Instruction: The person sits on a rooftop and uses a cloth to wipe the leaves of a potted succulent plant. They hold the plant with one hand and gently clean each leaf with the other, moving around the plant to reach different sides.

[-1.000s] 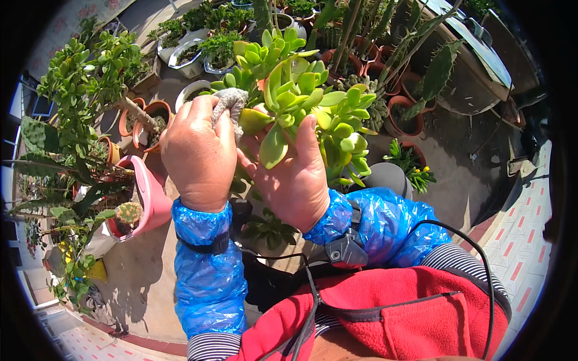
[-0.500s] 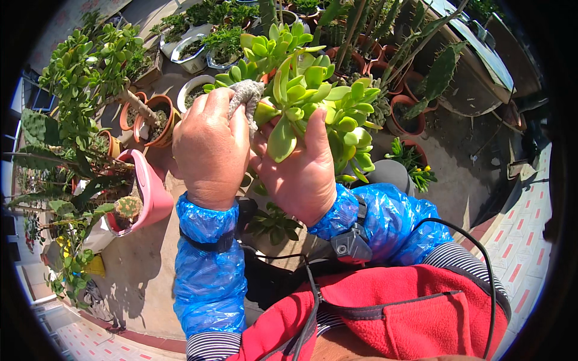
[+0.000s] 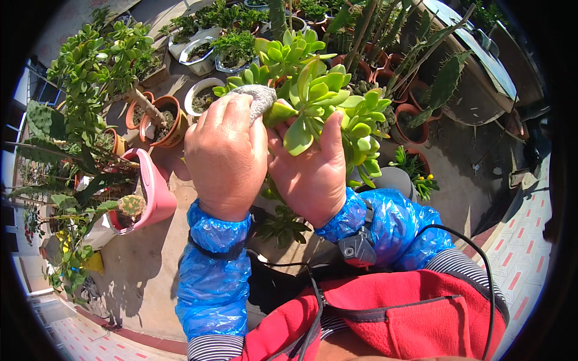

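My left hand (image 3: 227, 153) is closed around a grey cloth (image 3: 259, 99) and presses it against a leaf of a bright green succulent plant (image 3: 328, 99). My right hand (image 3: 313, 174) cups the plant from below, with its fingers behind a large leaf and its thumb up beside it. Both forearms wear blue plastic sleeve covers (image 3: 211, 283). The two hands touch each other at the plant's centre. The plant's pot is hidden under my hands.
A pink pot (image 3: 153, 192) with a small cactus stands at the left. Terracotta pots (image 3: 165, 120) and white pots (image 3: 201, 96) with plants crowd the back. Tall cacti (image 3: 445, 84) stand at the right. A tiled floor (image 3: 512, 253) lies at the lower right.
Both hands have shifted slightly up and right with the cloth on the plant. The view has tilted a little.
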`<state>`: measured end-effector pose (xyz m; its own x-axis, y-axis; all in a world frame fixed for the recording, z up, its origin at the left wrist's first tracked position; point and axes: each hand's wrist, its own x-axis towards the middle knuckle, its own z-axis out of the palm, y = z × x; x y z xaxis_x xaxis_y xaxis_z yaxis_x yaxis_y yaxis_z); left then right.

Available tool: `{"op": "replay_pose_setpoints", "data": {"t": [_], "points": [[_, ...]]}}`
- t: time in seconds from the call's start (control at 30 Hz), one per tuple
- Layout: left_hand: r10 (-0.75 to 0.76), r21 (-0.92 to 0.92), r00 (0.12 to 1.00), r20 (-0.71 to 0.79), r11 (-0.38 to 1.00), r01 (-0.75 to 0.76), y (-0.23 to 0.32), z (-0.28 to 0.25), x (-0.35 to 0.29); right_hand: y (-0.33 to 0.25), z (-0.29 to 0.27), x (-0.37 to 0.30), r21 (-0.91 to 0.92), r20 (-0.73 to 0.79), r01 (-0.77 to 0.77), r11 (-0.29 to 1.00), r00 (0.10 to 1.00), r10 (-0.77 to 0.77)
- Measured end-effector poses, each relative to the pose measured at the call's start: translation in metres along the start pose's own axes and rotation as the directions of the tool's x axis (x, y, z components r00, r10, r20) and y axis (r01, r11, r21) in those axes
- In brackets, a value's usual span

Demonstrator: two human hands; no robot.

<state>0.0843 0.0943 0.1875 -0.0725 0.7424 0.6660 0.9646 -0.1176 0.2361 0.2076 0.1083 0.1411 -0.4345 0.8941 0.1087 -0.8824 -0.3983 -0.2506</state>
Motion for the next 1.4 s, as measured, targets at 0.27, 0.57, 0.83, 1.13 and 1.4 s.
{"op": "replay_pose_setpoints", "data": {"t": [0.27,0.57,0.83,1.13,1.4], "points": [[-0.103,0.015,0.993,-0.049,0.994,0.104,-0.018,-0.018,0.007,-0.001,-0.004,-0.006,-0.048,-0.077,-0.096,0.994,0.993,0.092],[0.023,-0.028,0.995,-0.102,0.999,-0.026,0.010,-0.025,-0.001,0.004,-0.002,-0.002,-0.069,-0.013,-0.046,0.997,0.999,0.045],[-0.032,-0.013,0.993,0.112,0.999,0.034,0.008,-0.016,-0.004,0.001,0.000,-0.004,-0.062,-0.017,-0.109,0.992,0.994,0.108],[-0.107,0.117,0.991,0.076,0.988,0.098,-0.012,-0.002,0.002,0.003,-0.003,-0.005,-0.030,-0.134,-0.132,0.991,0.983,0.126],[-0.119,0.090,0.986,-0.118,0.987,0.130,-0.027,-0.019,0.006,0.004,-0.007,-0.035,-0.329,-0.058,-0.206,0.922,0.979,0.198]]}}
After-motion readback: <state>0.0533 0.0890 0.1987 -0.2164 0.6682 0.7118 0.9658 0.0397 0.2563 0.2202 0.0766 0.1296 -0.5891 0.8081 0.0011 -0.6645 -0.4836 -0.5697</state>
